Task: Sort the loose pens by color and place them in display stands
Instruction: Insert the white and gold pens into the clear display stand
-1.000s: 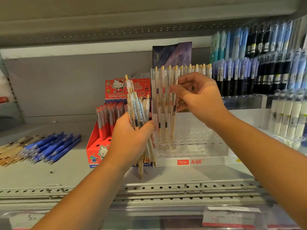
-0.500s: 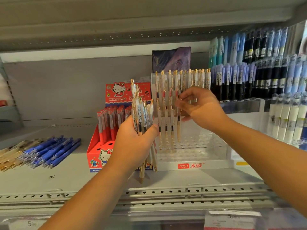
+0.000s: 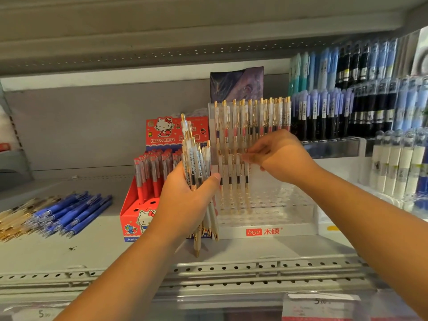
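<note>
**While the left hand holds the bundle, the right works at the clear stand**

Where the loose pens are gathered, the bundle of clear, gold-trimmed click pens (image 3: 196, 167) stands nearly upright in the left hand (image 3: 185, 205). Its fingers and thumb are wrapped round the barrels, and the gold tips point down in front of the shelf. Just to the right, the right hand (image 3: 282, 158) reaches over the clear acrylic display stand (image 3: 278, 231), a perforated block with a red and white "hesu" label on its front edge. Its fingertips (image 3: 249, 158) pinch the top of the rightmost pen (image 3: 246, 181) in a short front row of four matching pens, which stand upright in the stand's holes. A back row of pens (image 3: 252, 117) of the same kind fills the raised rear tier, some with red and some with dark inner bands.

Touching the stand's left side is a red cardboard Hello Kitty box (image 3: 136, 218) holding red capped pens (image 3: 150, 172). Behind the stand leans a dark purple printed card (image 3: 236, 84). On the grey metal shelf (image 3: 104, 249), well to the left, lies a heap of loose blue pens (image 3: 76, 212), with loose gold-toned pens (image 3: 16, 218) beside it at the edge. To the right rise tiered racks of blue and black pens (image 3: 347, 112), and white-barrelled pens (image 3: 393, 163) stand below them. A price label (image 3: 319, 304) sits on the shelf's front rail.
</note>
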A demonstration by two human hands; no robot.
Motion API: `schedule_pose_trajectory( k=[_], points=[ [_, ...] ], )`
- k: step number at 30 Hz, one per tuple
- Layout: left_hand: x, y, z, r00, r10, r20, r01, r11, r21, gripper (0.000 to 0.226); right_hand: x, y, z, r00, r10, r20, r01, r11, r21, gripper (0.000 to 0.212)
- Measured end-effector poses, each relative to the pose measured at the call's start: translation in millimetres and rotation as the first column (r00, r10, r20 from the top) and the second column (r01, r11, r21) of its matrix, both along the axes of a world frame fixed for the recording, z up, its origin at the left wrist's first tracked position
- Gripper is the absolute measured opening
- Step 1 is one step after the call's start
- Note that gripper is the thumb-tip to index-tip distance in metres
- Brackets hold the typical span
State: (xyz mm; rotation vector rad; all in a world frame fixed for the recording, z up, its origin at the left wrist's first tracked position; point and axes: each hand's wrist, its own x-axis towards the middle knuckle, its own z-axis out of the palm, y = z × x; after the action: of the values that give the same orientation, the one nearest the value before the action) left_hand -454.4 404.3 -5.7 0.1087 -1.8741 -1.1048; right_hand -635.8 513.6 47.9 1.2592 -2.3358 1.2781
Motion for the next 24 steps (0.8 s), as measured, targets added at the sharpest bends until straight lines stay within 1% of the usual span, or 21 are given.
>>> schedule_pose_trajectory(
  k=[4,7,8,10,11,13,14,15,16,18,19,21,24],
  points=[
    [1.1,-1.0,-0.2,1.0,-0.002,0.007,0.001,0.999,0.053,0.011,-0.2,-0.1,-0.6,0.999,0.0,0.034,0.0,1.0,-0.003,0.011],
    [1.6,-0.9,1.1,1.0,-0.009,0.021,0.008,0.998,0.07,0.015,-1.1,-0.6,-1.9,0.999,-0.015,0.038,0.015,1.0,0.001,0.013],
    [2.0,-0.6,1.7,0.999,-0.018,0.033,0.016,0.997,0.077,0.02,-1.2,-0.1,-3.1,1.0,-0.027,0.003,0.027,0.999,0.016,0.015],
    [2.2,-0.2,2.2,0.998,-0.036,0.055,0.031,0.995,0.093,0.026,0.6,1.3,-6.5,0.992,-0.043,-0.122,0.048,0.998,0.039,0.015],
    [2.0,0.0,2.3,0.997,-0.044,0.062,0.037,0.994,0.103,0.027,2.2,2.2,-8.0,0.982,-0.045,-0.184,0.048,0.999,0.012,0.013],
    [1.3,-0.1,2.1,0.996,-0.06,0.07,0.051,0.991,0.121,0.023,6.9,4.5,-9.1,0.968,-0.026,-0.251,-0.005,0.993,-0.121,0.011],
    [1.4,0.3,2.2,0.995,-0.068,0.07,0.059,0.991,0.121,0.02,10.6,5.6,-8.2,0.972,0.027,-0.234,-0.073,0.979,-0.191,0.011],
    [1.7,0.7,2.2,0.994,-0.08,0.069,0.072,0.991,0.115,0.016,14.9,6.8,-6.6,0.974,0.129,-0.186,-0.173,0.954,-0.243,0.011],
    [2.1,1.3,2.7,0.993,-0.097,0.069,0.089,0.99,0.111,0.014,20.3,8.1,-5.0,0.958,0.261,-0.123,-0.285,0.921,-0.266,0.013],
    [3.0,2.0,3.3,0.99,-0.12,0.076,0.112,0.989,0.098,0.02,30.3,10.6,-4.8,0.863,0.505,0.008,-0.483,0.831,-0.275,0.021],
    [2.8,1.8,3.2,0.989,-0.127,0.08,0.12,0.989,0.088,0.023,33.8,10.8,-6.1,0.815,0.578,0.049,-0.545,0.792,-0.275,0.025],
    [2.0,1.2,2.6,0.987,-0.139,0.077,0.133,0.988,0.076,0.02,38.5,9.7,-8.8,0.756,0.649,0.083,-0.608,0.744,-0.276,0.032],
    [0.9,1.1,2.3,0.985,-0.161,0.069,0.155,0.984,0.085,0.018,40.9,6.5,-10.0,0.716,0.689,0.112,-0.628,0.705,-0.329,0.032]
  ],
)
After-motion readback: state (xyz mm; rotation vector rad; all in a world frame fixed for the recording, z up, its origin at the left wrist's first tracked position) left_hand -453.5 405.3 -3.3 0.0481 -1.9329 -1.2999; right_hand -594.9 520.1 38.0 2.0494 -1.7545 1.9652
